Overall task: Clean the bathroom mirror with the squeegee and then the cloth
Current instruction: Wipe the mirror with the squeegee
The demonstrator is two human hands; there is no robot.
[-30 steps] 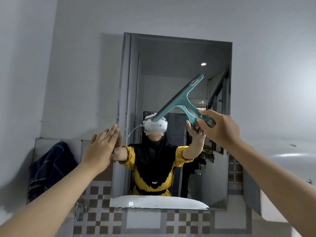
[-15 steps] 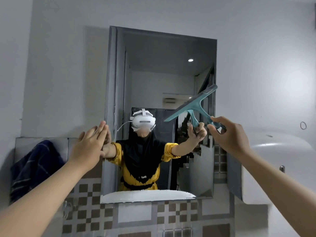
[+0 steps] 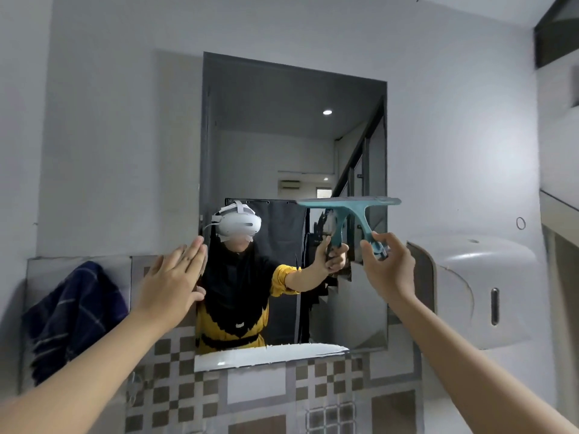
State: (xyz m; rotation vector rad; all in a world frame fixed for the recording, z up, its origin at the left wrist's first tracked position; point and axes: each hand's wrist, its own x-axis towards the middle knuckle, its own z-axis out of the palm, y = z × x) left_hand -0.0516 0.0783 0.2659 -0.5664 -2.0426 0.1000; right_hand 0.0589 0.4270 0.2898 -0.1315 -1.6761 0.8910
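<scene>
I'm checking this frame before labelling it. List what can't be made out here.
- Head view: whether the squeegee blade touches the mirror; depth is unreadable.
- Squeegee handle's lower end: covered by the right hand fingers.
- Blue cloth: its hanger is hidden beneath it.
- Left hand palm: faces away.

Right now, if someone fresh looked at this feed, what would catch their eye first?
Probably the teal squeegee, gripped by the right hand with its blade level across the mirror's right half at mid height. Next, the left hand, open and flat at the mirror's left edge. Then the dark blue checked cloth, draped at the far left and not yet in use.
</scene>
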